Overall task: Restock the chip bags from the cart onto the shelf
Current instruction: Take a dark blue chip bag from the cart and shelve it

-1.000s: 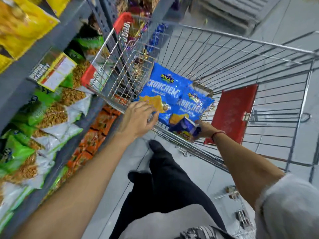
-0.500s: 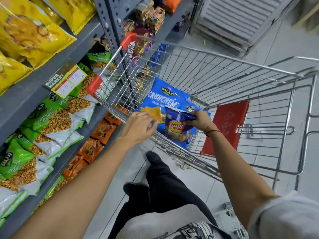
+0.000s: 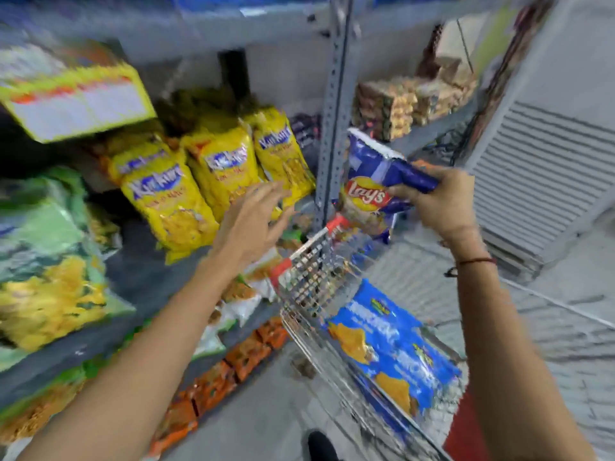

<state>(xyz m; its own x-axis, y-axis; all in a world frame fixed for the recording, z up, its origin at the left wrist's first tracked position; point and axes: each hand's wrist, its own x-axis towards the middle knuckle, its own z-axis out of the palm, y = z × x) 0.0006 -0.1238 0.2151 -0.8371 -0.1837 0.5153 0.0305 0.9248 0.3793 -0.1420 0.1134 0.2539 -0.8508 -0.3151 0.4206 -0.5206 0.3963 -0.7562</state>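
Note:
My right hand (image 3: 436, 201) grips a dark blue Lay's chip bag (image 3: 369, 181) by its side and holds it up in front of the grey shelf upright (image 3: 332, 128), above the wire cart (image 3: 312, 281). My left hand (image 3: 256, 221) is open with fingers spread, reaching toward the yellow snack bags (image 3: 186, 201) leaning on the grey shelf (image 3: 139, 281). Light blue chip bags (image 3: 392, 347) lie in the cart below. The frame is motion-blurred.
Green-and-yellow bags (image 3: 43, 267) fill the shelf at left, and orange packets (image 3: 213, 380) line the bottom row. A yellow price tag (image 3: 76, 101) hangs from the shelf above. Boxed goods (image 3: 412, 101) sit in the neighbouring bay. A slatted shutter (image 3: 539, 174) stands at right.
My right hand lifted the Lay's bag out of the cart up to shelf height. My left hand left the cart rim and rose toward the yellow bags. The view swung up.

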